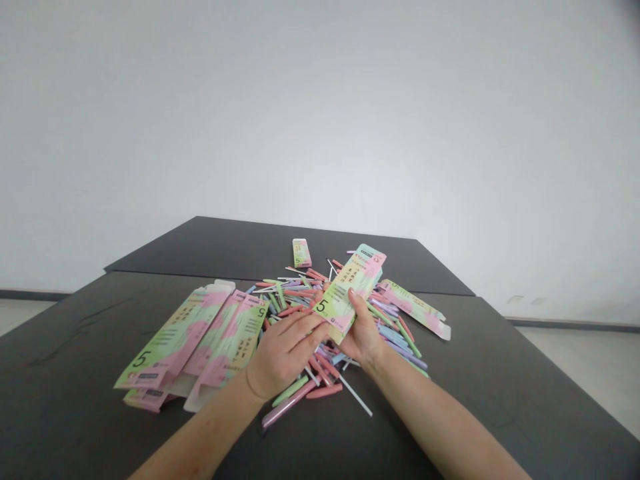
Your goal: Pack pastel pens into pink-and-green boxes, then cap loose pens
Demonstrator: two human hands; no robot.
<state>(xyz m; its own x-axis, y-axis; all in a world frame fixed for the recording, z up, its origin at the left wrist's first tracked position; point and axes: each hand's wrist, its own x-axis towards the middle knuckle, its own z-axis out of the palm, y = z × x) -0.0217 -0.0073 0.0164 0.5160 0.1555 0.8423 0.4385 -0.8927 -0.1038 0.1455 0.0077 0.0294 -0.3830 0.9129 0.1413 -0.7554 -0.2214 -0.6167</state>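
A pink, green and yellow cardboard pen box with a large 5 on its front is held tilted above a heap of pens. My right hand grips its lower right side, thumb lying on the front face. At the lower left end, the fingers of my left hand are closed together against the box; their tips are partly hidden. Beneath and around both hands spread the pastel pens and pen parts, in pink, green, blue and purple, with some thin white sticks among them.
Several flattened matching boxes lie overlapped left of the heap. Another flat box rests on the right. A small upright-looking box is farther back, on the rear section of the black table. A pale wall stands behind.
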